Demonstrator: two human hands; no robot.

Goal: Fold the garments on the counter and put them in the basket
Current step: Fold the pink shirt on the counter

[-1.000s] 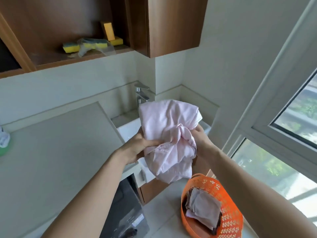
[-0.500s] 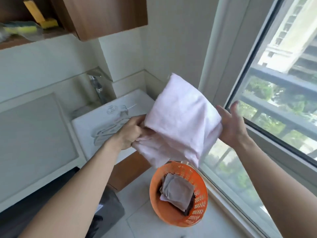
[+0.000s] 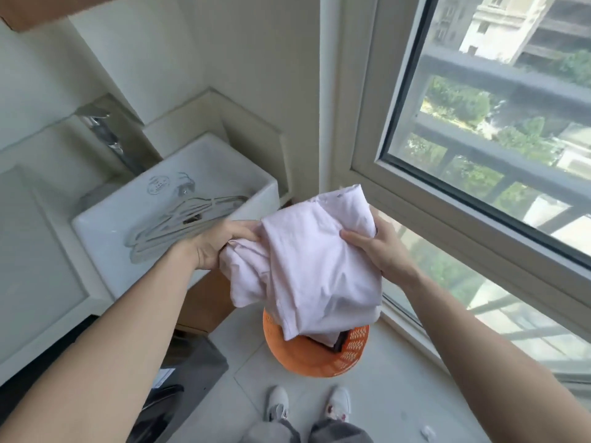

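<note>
White shoes (image 3: 278,402) nearest, on floor (image 3: 399,394); orange basket (image 3: 319,362) just beyond. Pink garment (image 3: 319,270) bunched above basket, lower edge overlapping its rim; left hand (image 3: 220,241) grips left side, right hand (image 3: 374,247) clamps right edge. Far left, sink (image 3: 96,225) holding hangers (image 3: 179,219); window (image 3: 479,123) far right

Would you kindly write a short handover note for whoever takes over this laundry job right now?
Left hand grips the left side of the pale pink fabric garment; right hand grips its right side.
The garment, roughly folded, hangs over the round orange perforated plastic basket on the floor; something dark already lies inside.
Done: garment folded, brought to the basket.
Left: lower it in and release; whether more garments wait on the counter cannot be told.
</note>
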